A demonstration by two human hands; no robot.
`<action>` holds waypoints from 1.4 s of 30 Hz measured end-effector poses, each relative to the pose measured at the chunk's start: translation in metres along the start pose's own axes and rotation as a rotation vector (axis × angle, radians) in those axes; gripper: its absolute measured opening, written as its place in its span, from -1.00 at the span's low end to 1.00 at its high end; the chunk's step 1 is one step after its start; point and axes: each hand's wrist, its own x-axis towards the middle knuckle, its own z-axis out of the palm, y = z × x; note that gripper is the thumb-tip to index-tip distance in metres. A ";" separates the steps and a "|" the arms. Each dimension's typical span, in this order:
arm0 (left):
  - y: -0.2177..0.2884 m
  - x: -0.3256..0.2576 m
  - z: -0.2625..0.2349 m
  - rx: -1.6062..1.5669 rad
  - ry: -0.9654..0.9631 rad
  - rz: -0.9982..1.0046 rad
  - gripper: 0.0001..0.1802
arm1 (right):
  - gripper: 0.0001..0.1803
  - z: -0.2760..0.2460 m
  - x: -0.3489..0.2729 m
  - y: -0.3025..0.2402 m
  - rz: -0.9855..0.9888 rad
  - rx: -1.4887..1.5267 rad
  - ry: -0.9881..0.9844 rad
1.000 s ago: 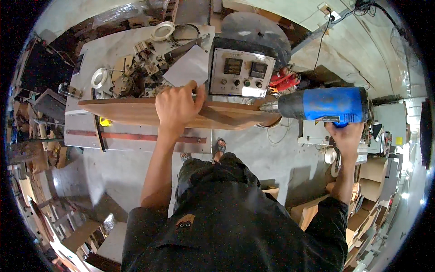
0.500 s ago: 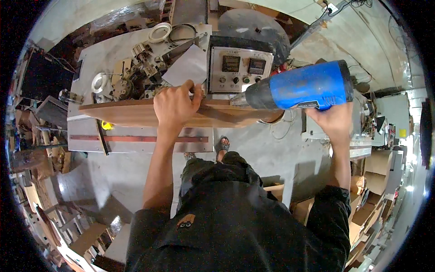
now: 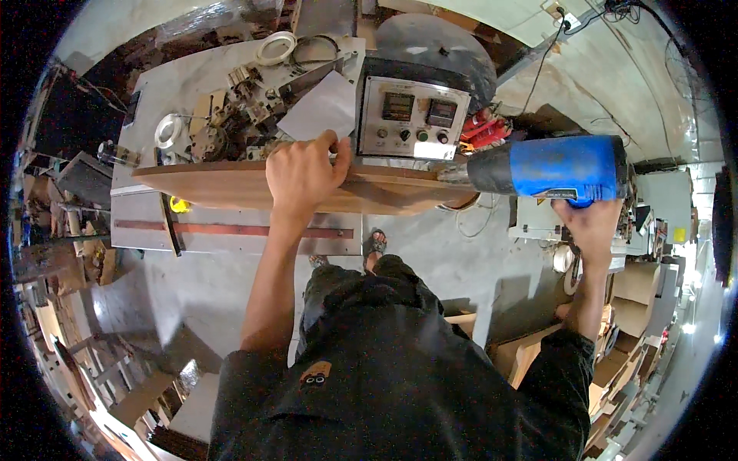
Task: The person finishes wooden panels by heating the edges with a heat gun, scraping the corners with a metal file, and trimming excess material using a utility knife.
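Note:
A long, curved wooden board point(image 3: 211, 187) stands on edge across the front of the machine table. My left hand point(image 3: 306, 173) is closed over its upper edge near the middle, fingers curled on the far side. In my right hand point(image 3: 593, 227) is a blue heat gun point(image 3: 565, 167) with a black front, held by its handle. The gun lies sideways and points left. Its metal nozzle is at the board's upper edge, near the right end; whether the two touch I cannot tell.
The machine table point(image 3: 146, 219) carries metal mechanisms point(image 3: 246, 107), white rings point(image 3: 274, 48), a white sheet point(image 3: 321, 107) and a control box point(image 3: 415, 115) with two displays. A yellow round object point(image 3: 179, 205) sits below the board. Cardboard point(image 3: 639, 288) is stacked at right; a cable point(image 3: 542, 65) hangs behind.
The heat gun has moved right and slightly down in the view, its nozzle shifting along the board's edge toward the right end. My left hand keeps its hold on the board.

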 end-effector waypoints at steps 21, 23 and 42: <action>0.002 -0.001 -0.006 -0.006 -0.042 0.001 -0.59 | -0.34 0.012 0.022 -0.039 -0.026 0.159 -0.056; 0.003 -0.001 -0.005 0.010 -0.032 0.008 -0.59 | -0.36 0.009 0.019 -0.035 -0.108 0.071 -0.001; 0.004 0.002 -0.004 -0.010 -0.062 -0.001 -0.61 | -0.52 0.013 -0.008 -0.001 0.067 -0.164 -0.045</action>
